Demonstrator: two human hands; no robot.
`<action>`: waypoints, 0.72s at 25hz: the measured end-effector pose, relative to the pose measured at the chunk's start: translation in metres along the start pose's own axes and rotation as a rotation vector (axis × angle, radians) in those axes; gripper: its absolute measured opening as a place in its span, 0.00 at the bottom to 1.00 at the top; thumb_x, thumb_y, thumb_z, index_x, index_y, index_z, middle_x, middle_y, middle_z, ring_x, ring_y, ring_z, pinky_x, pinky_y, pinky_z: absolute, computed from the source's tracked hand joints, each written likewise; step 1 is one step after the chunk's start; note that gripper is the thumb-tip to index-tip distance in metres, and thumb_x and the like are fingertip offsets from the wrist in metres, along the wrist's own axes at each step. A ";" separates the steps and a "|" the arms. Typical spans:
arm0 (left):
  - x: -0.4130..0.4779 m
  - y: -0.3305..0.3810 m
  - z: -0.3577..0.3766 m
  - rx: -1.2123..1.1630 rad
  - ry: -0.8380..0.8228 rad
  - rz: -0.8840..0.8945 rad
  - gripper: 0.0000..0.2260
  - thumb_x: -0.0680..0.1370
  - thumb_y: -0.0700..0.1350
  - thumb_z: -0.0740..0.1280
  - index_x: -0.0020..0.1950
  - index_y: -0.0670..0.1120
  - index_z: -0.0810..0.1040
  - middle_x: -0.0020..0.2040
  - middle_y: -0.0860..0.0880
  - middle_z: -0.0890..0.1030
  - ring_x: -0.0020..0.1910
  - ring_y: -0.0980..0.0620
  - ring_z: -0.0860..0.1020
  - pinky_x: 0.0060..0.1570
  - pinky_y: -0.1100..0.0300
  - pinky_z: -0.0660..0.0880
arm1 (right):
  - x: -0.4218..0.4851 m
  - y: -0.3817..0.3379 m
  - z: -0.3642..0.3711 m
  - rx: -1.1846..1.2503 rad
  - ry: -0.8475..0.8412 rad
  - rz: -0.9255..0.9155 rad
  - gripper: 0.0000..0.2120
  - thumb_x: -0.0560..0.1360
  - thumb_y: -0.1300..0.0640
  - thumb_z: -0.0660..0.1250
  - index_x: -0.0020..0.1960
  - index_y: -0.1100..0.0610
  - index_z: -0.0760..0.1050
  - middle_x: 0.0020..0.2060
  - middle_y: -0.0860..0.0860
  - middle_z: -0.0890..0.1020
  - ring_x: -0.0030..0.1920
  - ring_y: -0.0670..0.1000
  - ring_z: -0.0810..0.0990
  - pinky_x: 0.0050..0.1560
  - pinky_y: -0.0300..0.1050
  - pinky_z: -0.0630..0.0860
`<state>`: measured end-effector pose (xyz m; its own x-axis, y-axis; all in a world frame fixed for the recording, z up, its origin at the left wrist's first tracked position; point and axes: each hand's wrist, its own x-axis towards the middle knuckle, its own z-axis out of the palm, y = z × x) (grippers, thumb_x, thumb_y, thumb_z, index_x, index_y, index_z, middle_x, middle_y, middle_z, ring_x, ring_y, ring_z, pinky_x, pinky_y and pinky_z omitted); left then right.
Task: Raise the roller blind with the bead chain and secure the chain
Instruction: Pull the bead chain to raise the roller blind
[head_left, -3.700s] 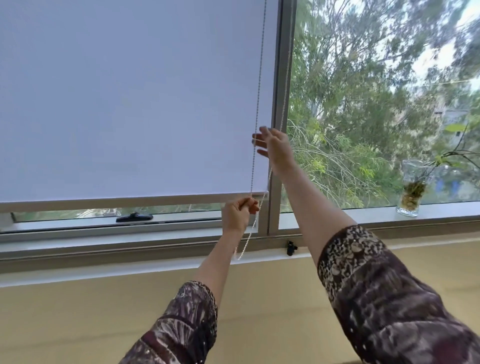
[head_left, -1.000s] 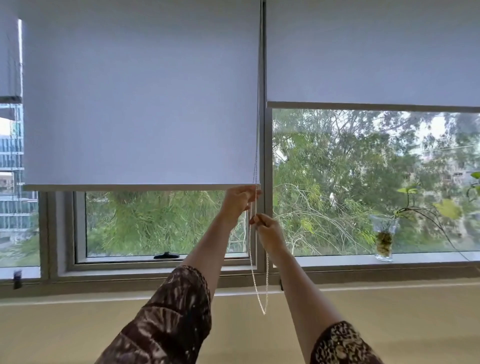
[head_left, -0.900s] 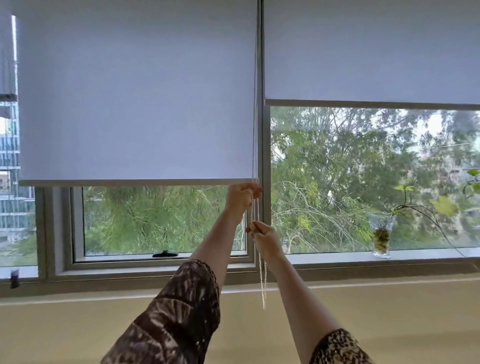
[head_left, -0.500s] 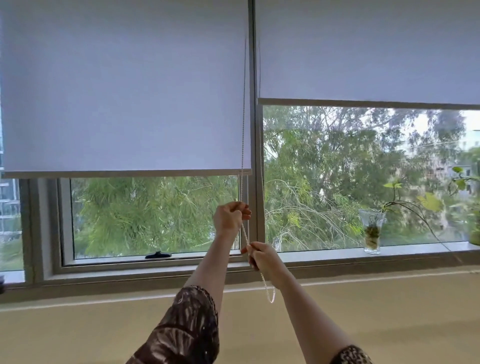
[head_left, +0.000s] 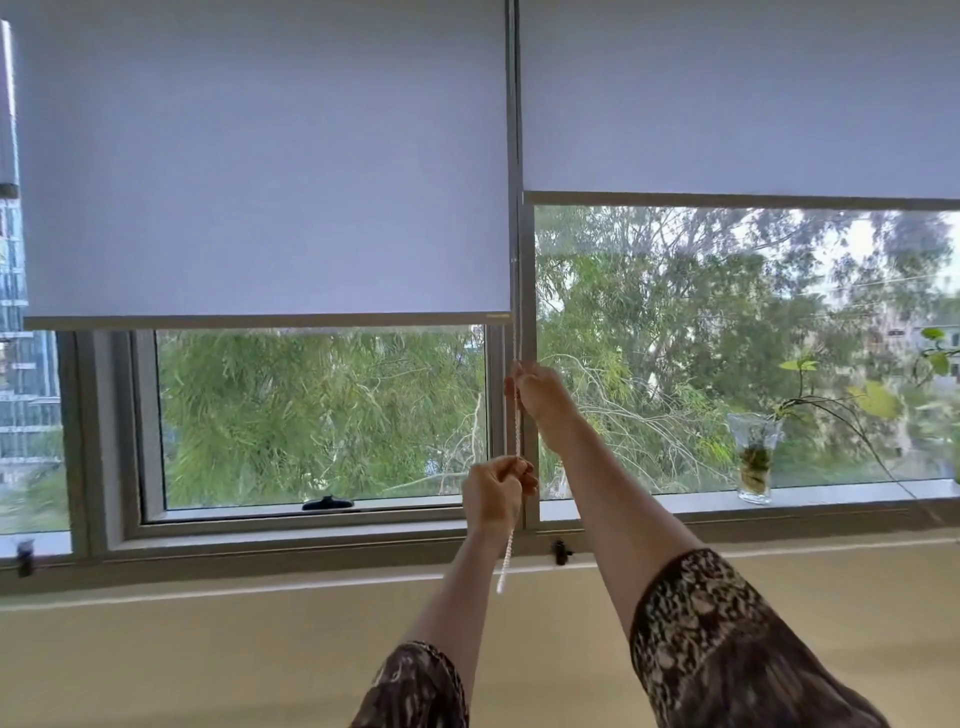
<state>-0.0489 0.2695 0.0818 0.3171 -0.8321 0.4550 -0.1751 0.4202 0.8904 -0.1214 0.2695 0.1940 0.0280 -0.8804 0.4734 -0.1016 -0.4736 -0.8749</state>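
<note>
A pale grey roller blind (head_left: 265, 171) covers the left window down to its bottom bar (head_left: 265, 321), with glass showing below it. A white bead chain (head_left: 516, 426) hangs along the blind's right edge, beside the window post. My right hand (head_left: 540, 396) grips the chain high up, just below the bar. My left hand (head_left: 496, 493) is closed on the chain lower down, and the chain's loop (head_left: 504, 566) dangles beneath it. A small black chain clip (head_left: 560, 552) sits on the frame under the post.
A second blind (head_left: 737, 98) on the right window sits higher. A glass vase with a trailing plant (head_left: 753, 457) stands on the right sill. A black window handle (head_left: 327, 503) lies on the left frame. A beige wall runs below the sill.
The blind's bottom bar has risen since the earliest frame. In the last half second my right hand moved up the chain above my left, which pulled down.
</note>
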 end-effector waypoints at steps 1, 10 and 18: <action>-0.006 -0.006 0.003 -0.013 -0.018 -0.002 0.09 0.76 0.33 0.66 0.40 0.42 0.83 0.31 0.48 0.83 0.25 0.59 0.80 0.31 0.65 0.80 | 0.001 -0.003 0.001 0.021 0.014 -0.001 0.14 0.81 0.58 0.55 0.59 0.64 0.72 0.42 0.54 0.76 0.41 0.51 0.73 0.38 0.41 0.69; -0.018 -0.028 -0.007 -0.019 -0.341 -0.142 0.09 0.76 0.33 0.66 0.54 0.33 0.80 0.51 0.34 0.83 0.39 0.50 0.83 0.49 0.56 0.80 | -0.023 0.034 0.005 -0.107 0.065 -0.004 0.12 0.80 0.60 0.55 0.51 0.60 0.77 0.30 0.49 0.73 0.27 0.44 0.65 0.24 0.35 0.60; 0.036 0.043 -0.030 -0.185 -0.206 -0.102 0.10 0.80 0.44 0.62 0.52 0.44 0.82 0.49 0.44 0.84 0.49 0.47 0.80 0.46 0.54 0.74 | -0.043 0.072 0.000 -0.133 -0.030 0.032 0.11 0.77 0.67 0.56 0.47 0.65 0.77 0.31 0.52 0.74 0.30 0.47 0.67 0.32 0.40 0.63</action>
<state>-0.0169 0.2688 0.1363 0.1253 -0.9213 0.3681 0.0267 0.3740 0.9270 -0.1297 0.2729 0.1105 0.0525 -0.8963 0.4403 -0.2340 -0.4397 -0.8671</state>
